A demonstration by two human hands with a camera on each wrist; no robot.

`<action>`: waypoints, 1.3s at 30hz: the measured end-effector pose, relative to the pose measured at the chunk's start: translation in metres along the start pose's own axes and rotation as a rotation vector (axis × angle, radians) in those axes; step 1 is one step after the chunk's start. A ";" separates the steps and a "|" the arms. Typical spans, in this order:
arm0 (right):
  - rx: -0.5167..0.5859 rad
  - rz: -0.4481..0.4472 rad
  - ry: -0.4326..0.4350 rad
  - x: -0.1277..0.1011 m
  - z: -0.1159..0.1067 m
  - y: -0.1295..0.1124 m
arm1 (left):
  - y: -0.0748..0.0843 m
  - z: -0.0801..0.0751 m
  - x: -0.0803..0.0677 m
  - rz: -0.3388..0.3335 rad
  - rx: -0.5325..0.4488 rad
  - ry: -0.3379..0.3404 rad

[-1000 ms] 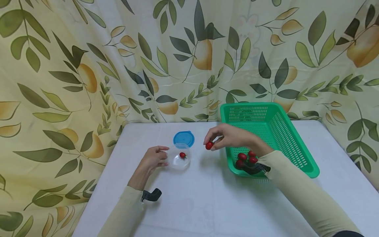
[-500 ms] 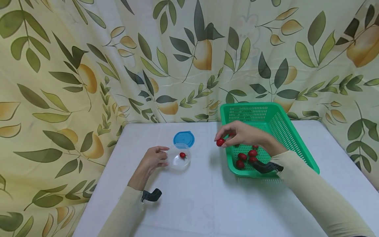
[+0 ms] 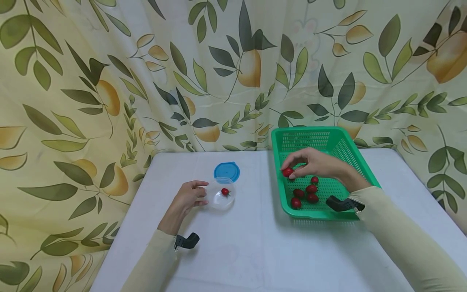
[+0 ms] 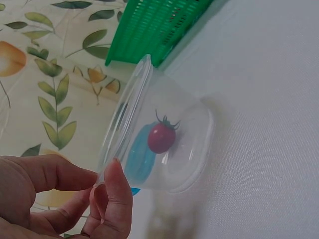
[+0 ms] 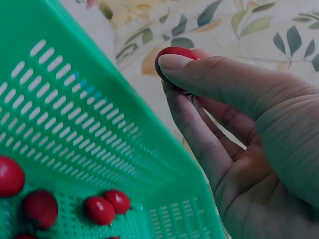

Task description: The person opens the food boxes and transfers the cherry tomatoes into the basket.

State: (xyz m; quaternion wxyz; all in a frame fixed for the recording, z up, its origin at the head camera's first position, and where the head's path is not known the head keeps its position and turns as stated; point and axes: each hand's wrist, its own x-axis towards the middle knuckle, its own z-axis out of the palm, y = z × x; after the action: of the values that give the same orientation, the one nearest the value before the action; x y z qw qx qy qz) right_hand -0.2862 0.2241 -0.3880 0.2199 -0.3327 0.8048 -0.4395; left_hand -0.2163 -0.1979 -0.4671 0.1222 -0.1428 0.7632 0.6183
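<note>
My left hand (image 3: 189, 196) pinches the rim of a small clear plastic container (image 4: 192, 164), thumb and fingers at its edge. One cherry tomato (image 4: 162, 138) with a green stem lies inside it. My right hand (image 3: 315, 164) is above the left part of the green basket (image 3: 365, 190), pinching a red cherry tomato (image 5: 174, 51) between thumb and fingertips. Several more cherry tomatoes (image 3: 311, 189) lie on the basket's floor, near its front left corner.
Behind the container, a round blue lid (image 3: 227, 172) lies on the white-covered table (image 3: 233, 247). A leaf-and-fruit patterned curtain (image 3: 182, 73) hangs along the table's back and left side. Each wrist wears a black camera mount (image 3: 187, 240).
My right hand has moved right with the cherry tomato, from the space between container and basket to above the basket's left part. The left hand and the container have stayed in place.
</note>
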 end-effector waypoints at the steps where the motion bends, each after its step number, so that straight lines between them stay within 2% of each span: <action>1: -0.004 -0.001 0.001 -0.002 -0.001 0.002 | 0.000 0.000 0.000 -0.002 -0.001 0.001; 13: -0.014 0.057 0.028 -0.020 -0.015 0.018 | -0.001 0.001 0.000 0.003 -0.001 0.010; 25: -0.010 0.103 0.088 -0.026 -0.020 0.019 | -0.002 0.000 0.000 0.007 0.006 0.016; 30: -0.033 0.083 0.092 -0.020 -0.017 0.009 | -0.001 0.000 0.000 0.007 0.000 0.014; 39: -0.012 0.014 -0.017 0.016 0.004 -0.018 | 0.000 0.000 -0.001 0.009 0.004 0.010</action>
State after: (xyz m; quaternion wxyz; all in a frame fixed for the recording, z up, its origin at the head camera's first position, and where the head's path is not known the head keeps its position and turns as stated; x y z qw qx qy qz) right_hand -0.2882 0.2035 -0.3755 0.2277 -0.3319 0.8080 -0.4302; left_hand -0.2151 -0.1980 -0.4667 0.1159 -0.1422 0.7655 0.6167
